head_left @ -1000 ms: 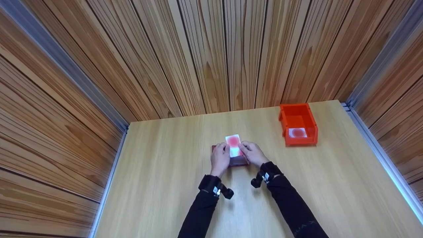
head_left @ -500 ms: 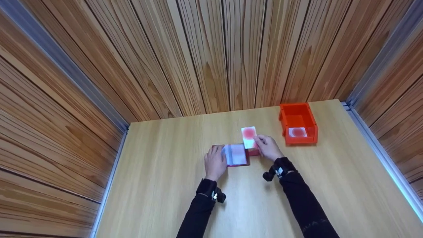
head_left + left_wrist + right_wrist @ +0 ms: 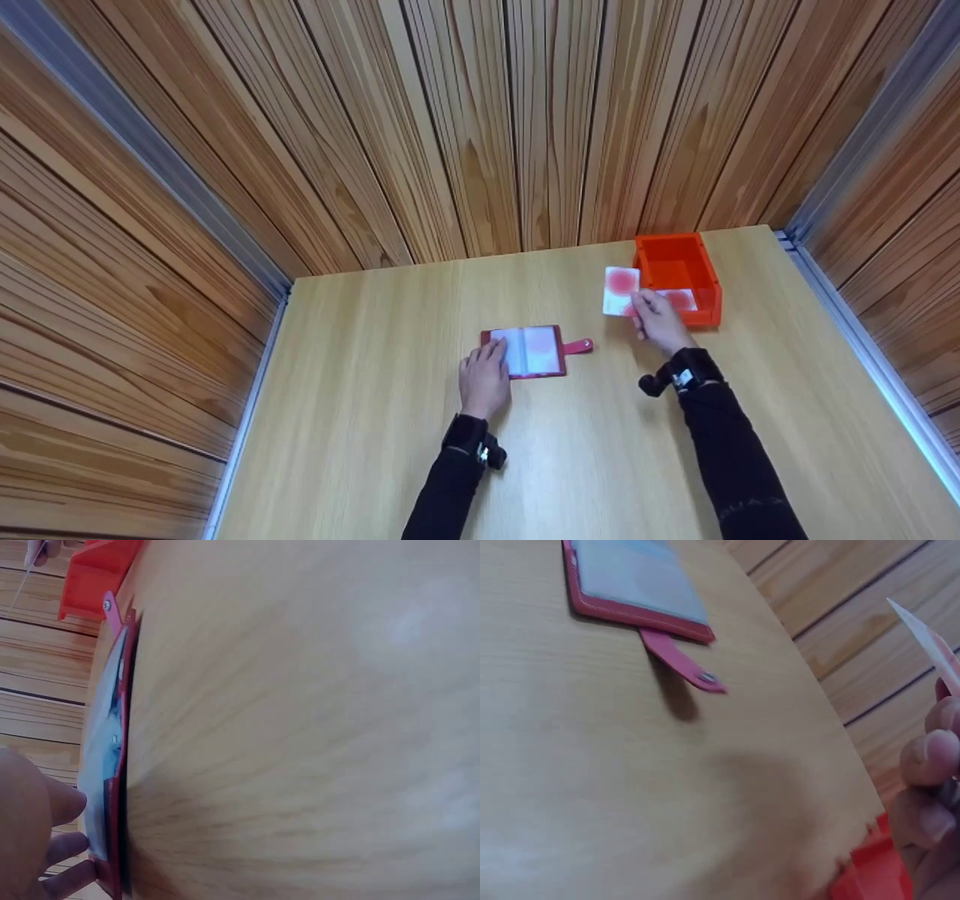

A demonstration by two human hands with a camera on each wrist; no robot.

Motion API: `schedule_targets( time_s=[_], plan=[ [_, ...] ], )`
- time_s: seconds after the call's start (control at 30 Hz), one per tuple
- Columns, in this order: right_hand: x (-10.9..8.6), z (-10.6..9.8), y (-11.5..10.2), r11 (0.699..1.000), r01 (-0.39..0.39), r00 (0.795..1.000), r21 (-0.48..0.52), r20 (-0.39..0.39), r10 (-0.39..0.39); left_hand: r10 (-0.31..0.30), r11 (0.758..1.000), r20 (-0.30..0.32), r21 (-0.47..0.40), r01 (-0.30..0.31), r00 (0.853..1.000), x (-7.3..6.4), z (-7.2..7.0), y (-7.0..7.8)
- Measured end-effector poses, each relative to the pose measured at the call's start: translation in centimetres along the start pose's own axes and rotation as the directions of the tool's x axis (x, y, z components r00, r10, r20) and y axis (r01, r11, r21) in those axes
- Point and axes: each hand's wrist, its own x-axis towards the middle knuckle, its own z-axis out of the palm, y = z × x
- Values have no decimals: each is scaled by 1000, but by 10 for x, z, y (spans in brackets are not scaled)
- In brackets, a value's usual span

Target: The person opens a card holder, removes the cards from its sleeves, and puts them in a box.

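A card holder (image 3: 541, 351) with a red cover and clear plastic sleeves lies open and flat on the table, its snap strap (image 3: 577, 346) pointing right. My left hand (image 3: 484, 379) rests on its left side, fingers extended over the sleeve; the left wrist view shows the thumb and fingers at that end of the holder (image 3: 112, 727). Farther right, my right hand (image 3: 660, 321) pinches a white card (image 3: 621, 289) with a red round print by its lower right corner. Held above the table, this card overlaps the left side of the orange bin (image 3: 703, 318) in the head view.
Inside the bin's front part lies another white card (image 3: 681, 299) with a red round print. The bin stands near the table's back right corner. Wood-plank walls (image 3: 487, 150) rise behind and on both sides of the table (image 3: 375, 420).
My right hand has carried the card away from the holder, rightward and back to the bin. My left hand has drawn slightly left and nearer, leaving the holder's sleeves and strap exposed.
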Motion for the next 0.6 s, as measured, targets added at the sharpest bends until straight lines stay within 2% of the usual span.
schedule_targets(
  time_s=[0.33, 0.6],
  plan=[
    [-6, -48, -1, 997, -77, 996, -11, -55, 76, 32, 997, 2, 72, -32, 999, -1, 3, -2],
    [-8, -63, 8, 994, -107, 975, -36, -199, 97, 21, 997, 31, 69, -23, 999, -2, 2, -3]
  ],
)
